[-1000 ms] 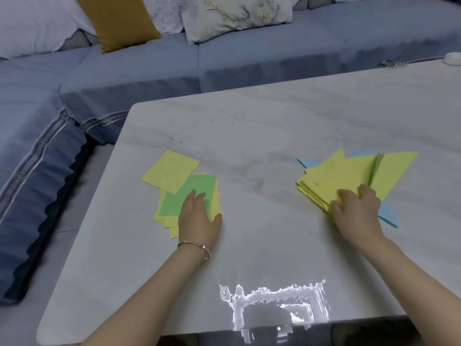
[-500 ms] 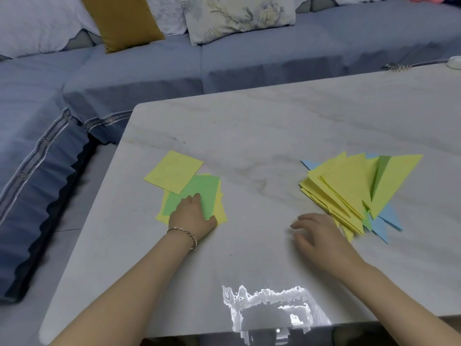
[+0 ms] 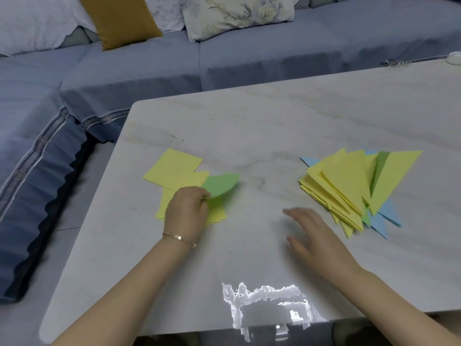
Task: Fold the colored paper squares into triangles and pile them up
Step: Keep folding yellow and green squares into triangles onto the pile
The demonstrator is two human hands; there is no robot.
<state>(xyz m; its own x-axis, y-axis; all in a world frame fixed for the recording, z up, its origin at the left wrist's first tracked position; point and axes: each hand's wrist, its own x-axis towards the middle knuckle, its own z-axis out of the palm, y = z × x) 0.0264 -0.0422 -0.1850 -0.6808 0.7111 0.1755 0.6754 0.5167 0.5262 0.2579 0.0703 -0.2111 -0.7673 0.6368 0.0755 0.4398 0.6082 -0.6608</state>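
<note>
A green paper square (image 3: 220,184) curls up off a small stack of yellow squares (image 3: 172,171) on the left of the marble table (image 3: 262,126). My left hand (image 3: 187,211), with a thin bracelet at the wrist, pinches the green sheet at its near left corner. On the right lies a fanned pile of folded triangles (image 3: 349,186), mostly yellow, with blue and green ones showing at the edges. My right hand (image 3: 311,233) hovers with relaxed, straight fingers just left of that pile, holding nothing.
A blue-grey sofa (image 3: 124,78) wraps round the table's far and left sides, with a mustard cushion (image 3: 119,18) and a floral cushion (image 3: 237,13). A cable and a small white object (image 3: 454,57) sit at the table's far right corner. A glare patch (image 3: 269,305) marks the near edge.
My left hand went from pressing flat on the green square to pinching it and lifting it off the stack toward the right. My right hand left the triangle pile and drew back to the left.
</note>
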